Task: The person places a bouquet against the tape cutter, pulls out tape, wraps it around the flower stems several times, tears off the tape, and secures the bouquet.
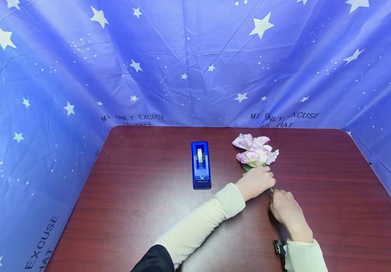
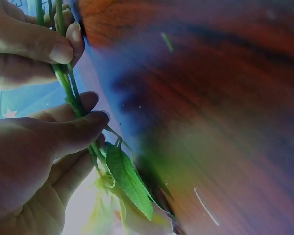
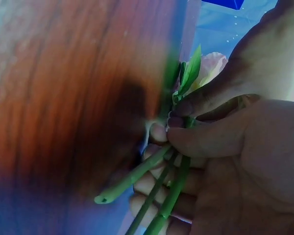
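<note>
Pink-and-white artificial flowers point(image 1: 257, 150) on green stems point(image 3: 174, 188) are held in both hands above the right part of the table. My left hand point(image 1: 255, 182) pinches the stems between thumb and fingers just below the blossoms, beside a green leaf point(image 2: 128, 181). Lower down, my right hand point(image 1: 286, 209) grips the same stems, its thumb point(image 3: 206, 139) pressed across them. In the right wrist view several stem ends fan out below the thumb, one angled away from the others. The blossoms are mostly out of sight in both wrist views.
A blue tape dispenser point(image 1: 201, 166) with a roll of clear tape stands left of the flowers on the dark red wooden table point(image 1: 131, 181). A small dark object point(image 1: 279, 247) sits at the right cuff. Behind the table hangs a blue star-patterned curtain point(image 1: 188, 56).
</note>
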`<state>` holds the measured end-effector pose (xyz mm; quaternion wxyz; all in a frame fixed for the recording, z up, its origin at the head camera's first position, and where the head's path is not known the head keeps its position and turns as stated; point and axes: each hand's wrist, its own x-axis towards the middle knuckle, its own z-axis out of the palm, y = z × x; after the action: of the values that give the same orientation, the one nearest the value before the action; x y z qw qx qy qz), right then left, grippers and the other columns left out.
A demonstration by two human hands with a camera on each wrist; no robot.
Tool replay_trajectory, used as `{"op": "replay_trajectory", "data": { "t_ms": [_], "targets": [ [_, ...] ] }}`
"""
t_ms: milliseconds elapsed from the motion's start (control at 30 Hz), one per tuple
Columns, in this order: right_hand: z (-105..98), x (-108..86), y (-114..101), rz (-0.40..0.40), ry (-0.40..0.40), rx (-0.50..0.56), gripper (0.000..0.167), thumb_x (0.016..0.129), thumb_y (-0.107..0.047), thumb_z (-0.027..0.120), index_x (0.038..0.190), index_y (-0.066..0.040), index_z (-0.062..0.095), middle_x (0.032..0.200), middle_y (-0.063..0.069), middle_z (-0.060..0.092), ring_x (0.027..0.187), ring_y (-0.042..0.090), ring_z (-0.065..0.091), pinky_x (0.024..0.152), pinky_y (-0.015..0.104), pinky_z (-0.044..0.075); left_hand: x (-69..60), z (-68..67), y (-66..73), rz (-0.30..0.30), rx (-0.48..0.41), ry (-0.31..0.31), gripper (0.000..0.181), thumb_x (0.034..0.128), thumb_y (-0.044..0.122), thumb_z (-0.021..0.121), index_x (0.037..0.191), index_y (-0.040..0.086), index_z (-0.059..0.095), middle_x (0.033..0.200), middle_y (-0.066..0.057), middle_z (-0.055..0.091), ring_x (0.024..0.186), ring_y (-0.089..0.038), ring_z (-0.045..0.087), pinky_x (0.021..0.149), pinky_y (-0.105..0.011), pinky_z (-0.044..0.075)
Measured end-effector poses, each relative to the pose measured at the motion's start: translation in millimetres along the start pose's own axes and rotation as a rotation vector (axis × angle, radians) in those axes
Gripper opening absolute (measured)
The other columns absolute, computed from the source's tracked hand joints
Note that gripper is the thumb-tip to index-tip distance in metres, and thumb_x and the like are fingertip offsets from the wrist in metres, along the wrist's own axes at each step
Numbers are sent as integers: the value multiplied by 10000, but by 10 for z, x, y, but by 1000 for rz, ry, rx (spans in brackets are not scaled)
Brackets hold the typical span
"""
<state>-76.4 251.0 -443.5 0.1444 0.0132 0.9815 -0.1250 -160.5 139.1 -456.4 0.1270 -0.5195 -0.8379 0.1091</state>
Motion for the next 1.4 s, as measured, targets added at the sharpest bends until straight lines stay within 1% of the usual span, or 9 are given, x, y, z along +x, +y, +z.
{"op": "replay_trajectory", "data": {
  "t_ms": [167,367,467,600,767,900,1033,1300,1400],
  "targets": [
    [4,-7,-3,-28,8,2,220,933,-24,417,939,120,583,928,308,599,949,523,547,845,604,462,-29,9,1,0,1,0,235,966,247,531,987,361,735,1023,174,705,998,-55,595,870,-180,473],
    [4,2,-17,-46,12,-13,221,951,-36,428,916,109,592,906,312,613,963,540,571,864,604,466,-67,5,-6,-8,5,8,231,961,250,539,971,367,738,1012,175,705,997,-56,593,864,-186,473],
    [-3,16,-32,-33,0,-15,213,954,-43,434,919,96,591,913,306,613,989,542,575,864,608,472,-94,-16,-12,-11,9,9,221,956,245,555,964,367,739,1005,175,706,994,-57,593,860,-190,474],
    [-2,28,-43,-24,-6,-15,206,954,-54,446,911,84,593,911,300,614,986,540,586,834,608,486,-126,-41,-21,-14,21,9,214,953,241,566,963,368,738,1006,176,709,993,-61,594,862,-196,473],
    [6,25,-67,-51,19,-18,201,947,-48,457,842,57,592,876,288,623,941,526,611,807,591,499,-163,-62,-30,-16,41,13,221,955,241,561,958,377,735,1000,186,712,987,-62,591,868,-193,466],
    [9,17,-91,-73,46,-11,206,941,-42,460,802,40,589,865,291,629,916,520,620,789,590,501,-200,-80,-36,-25,40,22,223,953,255,552,941,381,735,973,199,717,982,-57,589,877,-188,459],
    [1,12,-112,-75,59,5,217,940,-48,468,764,13,578,858,282,636,895,505,631,757,589,507,-231,-102,-42,-38,41,29,225,950,249,559,931,382,739,948,198,720,964,-54,592,865,-187,465],
    [-29,-2,-143,-91,90,22,234,934,-57,493,711,-27,559,833,269,649,861,498,642,737,586,504,-275,-161,-62,-50,62,4,213,945,237,583,940,384,737,958,185,719,960,-57,595,847,-188,478],
    [-32,-10,-150,-104,104,29,240,930,-57,501,695,-41,547,821,265,653,849,494,646,729,586,502,-293,-176,-69,-54,68,4,208,939,231,596,936,384,737,956,182,719,958,-59,596,848,-189,480]
  ]
}}
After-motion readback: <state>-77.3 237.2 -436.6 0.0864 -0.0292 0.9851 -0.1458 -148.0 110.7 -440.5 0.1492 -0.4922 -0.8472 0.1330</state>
